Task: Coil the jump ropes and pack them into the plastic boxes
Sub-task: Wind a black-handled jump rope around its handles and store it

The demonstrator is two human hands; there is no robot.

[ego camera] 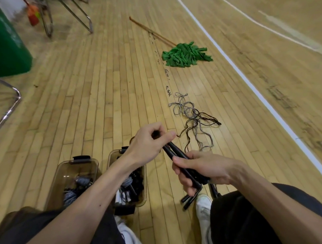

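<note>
Black rope handles (171, 151) clamped in right grip (207, 167), left grip (148, 142) pinching their top end, just right of part-filled plastic boxes (76, 170); tangled ropes (191, 117) beyond boxes uncoiled, so approx. midway.

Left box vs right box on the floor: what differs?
Left box holds mostly grey rope bundles; right box holds darker rope with black handles showing. Left box's far end is bare inside; right box looks fuller. Both are tinted see-through plastic, lids off, with a black latch at the far end, side by side.
</note>
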